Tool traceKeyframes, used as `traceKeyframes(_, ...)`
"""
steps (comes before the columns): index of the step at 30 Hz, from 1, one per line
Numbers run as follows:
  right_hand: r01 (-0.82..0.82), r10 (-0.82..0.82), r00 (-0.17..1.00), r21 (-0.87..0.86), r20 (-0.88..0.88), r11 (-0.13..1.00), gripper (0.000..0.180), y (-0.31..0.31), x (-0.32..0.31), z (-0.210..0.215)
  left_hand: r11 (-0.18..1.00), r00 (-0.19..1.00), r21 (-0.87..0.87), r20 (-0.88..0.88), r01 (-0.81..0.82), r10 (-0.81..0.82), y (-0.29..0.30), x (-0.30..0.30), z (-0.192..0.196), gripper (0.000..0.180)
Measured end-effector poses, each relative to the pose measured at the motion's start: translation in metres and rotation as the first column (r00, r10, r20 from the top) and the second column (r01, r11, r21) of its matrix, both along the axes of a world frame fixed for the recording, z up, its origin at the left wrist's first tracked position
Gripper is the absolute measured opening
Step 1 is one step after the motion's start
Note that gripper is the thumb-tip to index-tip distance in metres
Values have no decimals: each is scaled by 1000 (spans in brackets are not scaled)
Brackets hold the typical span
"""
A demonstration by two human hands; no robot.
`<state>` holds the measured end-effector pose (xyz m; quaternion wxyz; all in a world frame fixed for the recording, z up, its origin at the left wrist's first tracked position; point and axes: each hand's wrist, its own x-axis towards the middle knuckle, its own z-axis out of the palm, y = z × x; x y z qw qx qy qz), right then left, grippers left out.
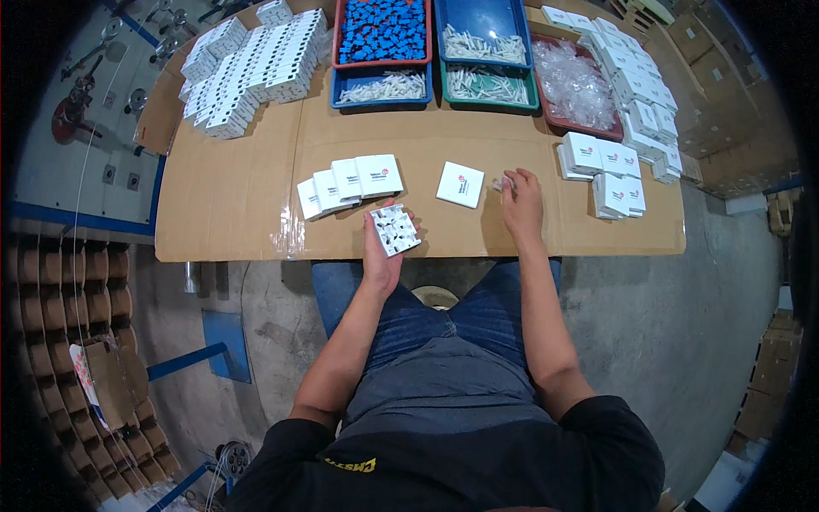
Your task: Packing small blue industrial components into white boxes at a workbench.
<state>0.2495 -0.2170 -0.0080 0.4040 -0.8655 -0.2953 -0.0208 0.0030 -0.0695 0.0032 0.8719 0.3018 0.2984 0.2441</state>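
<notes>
Unit [394, 230], one: square, white, rigid, patterned with dark openings; centre of frame, in the left hand [383, 263], fingers wrapped about its edges and hiding part of them. Right hand [522, 205], well apart, right of centre: fingers bent at a small clear piece [499, 184], blurred; whether gripped, cannot tell. White square [460, 185], one: flat, smooth, between the hands. Row [375, 175]: four overlapping white squares, left of centre. Trays [492, 108], five, upper centre: blue parts [384, 30], white sticks [486, 47], glossy clear parts [576, 85], too jumbled to count. White stacks [256, 68], upper left and upper right: partly hidden, uncounted.
</notes>
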Motion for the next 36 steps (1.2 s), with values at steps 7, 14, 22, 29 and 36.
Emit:
traceKeyframes(7, -397, 432, 899, -285, 71, 872, 65, 44, -36, 34, 1000, 1000, -1, -20, 24, -24, 1, -4, 6, 69)
traceKeyframes(14, -780, 782, 606, 84, -145, 620, 85, 58, -78, 54, 998, 989, 64, -144, -28, 37, 1, 9, -14, 58)
traceKeyframes(22, -714, 717, 694, -194, -62, 673, 81, 65, -81, 43, 909, 865, 402, -489, 110, 112, 11, 4, -5, 44)
traceKeyframes(29, -508, 508, 859, -221, -64, 832, 84, 123, -95, 65, 777, 811, 625, -493, 78, 314, 9, -19, -31, 36)
traceKeyframes(36, -375, 331, 927, -390, -177, 841, 88, 187, -109, 51, 874, 888, 485, -391, -27, 244, 8, -22, -29, 30)
